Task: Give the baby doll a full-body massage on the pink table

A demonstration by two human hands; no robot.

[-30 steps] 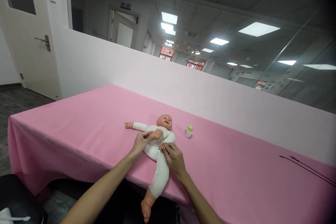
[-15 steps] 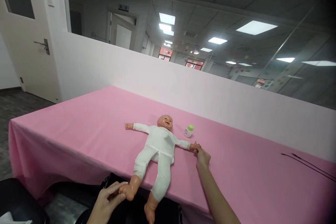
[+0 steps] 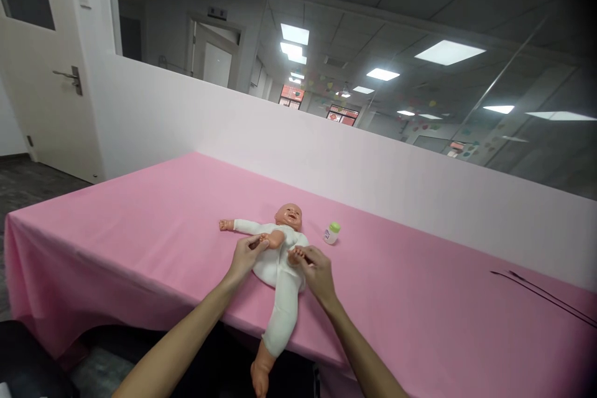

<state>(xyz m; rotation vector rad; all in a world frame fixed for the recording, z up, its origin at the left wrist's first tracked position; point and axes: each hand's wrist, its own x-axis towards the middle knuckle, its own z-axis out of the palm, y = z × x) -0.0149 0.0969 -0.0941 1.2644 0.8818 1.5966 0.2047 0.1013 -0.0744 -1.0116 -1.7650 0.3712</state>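
"What room are you in?"

"With the doll's middle as clock centre, a low white wall [image 3: 153,106] runs behind the bench [image 3: 130,211], dark glass [image 3: 401,25] above it. A pale door [image 3: 51,87] is far off at ten o'clock. Pink cloth [image 3: 396,298] covers the bench."

"Where's the doll?"

"The doll [image 3: 280,280] lies face up on the bench before me, dressed in white, head [image 3: 289,216] at twelve. One arm [image 3: 247,226] stretches to ten; one leg [image 3: 282,317] hangs over the near edge at six."

"And your hands?"

"Both are pinching. My left hand [image 3: 245,258] has the doll's raised foot [image 3: 274,238] by its toes; my right hand [image 3: 319,270] holds the doll's hand [image 3: 293,255] between thumb and fingers."

"What just changed?"

"Half a second ago, that foot was down at seven and that arm reached to three. Now both are folded in over the body, near each other. I judge this the gathered-in half of the movement, opposite to the spread."

"Anything nearby?"

"A green-capped bottle [image 3: 331,234] at two, untouched."
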